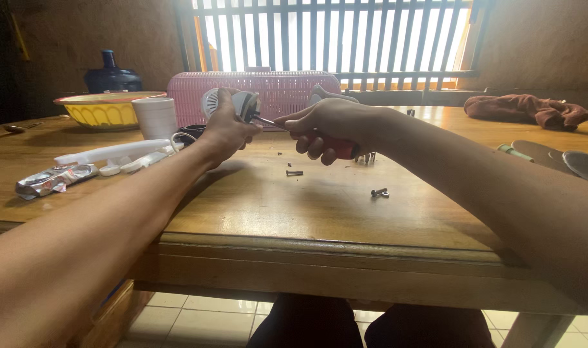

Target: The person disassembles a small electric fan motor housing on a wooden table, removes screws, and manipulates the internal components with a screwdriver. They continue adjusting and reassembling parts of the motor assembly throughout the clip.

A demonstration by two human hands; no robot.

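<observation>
Two hands are meeting above the wooden table [319,212], and I am watching them from far off. My left hand [224,129] is clenching a small round white plastic part [237,103], fingers wrapping its rim and holding it up just past the fingertips of the other hand. My right hand [326,132] is gripping a red-handled screwdriver [342,149], its thin shaft running from those fingers straight to the white part and touching its face. I am judging the part as light, stiff and a little slick, best held by its rim as now; the screwdriver is rigid and is taking hold well at its thick handle. Below the right fingers, loose screws [294,173] are lying on the wood, well apart from both hands. Beyond the left fingers are sitting a white cup [156,116], a yellow bowl [104,109] and a pink basket [281,90]. The tip of the tool is staying hidden against the part, and the part's back is being covered by my palm, so I cannot tell what it belongs to
</observation>
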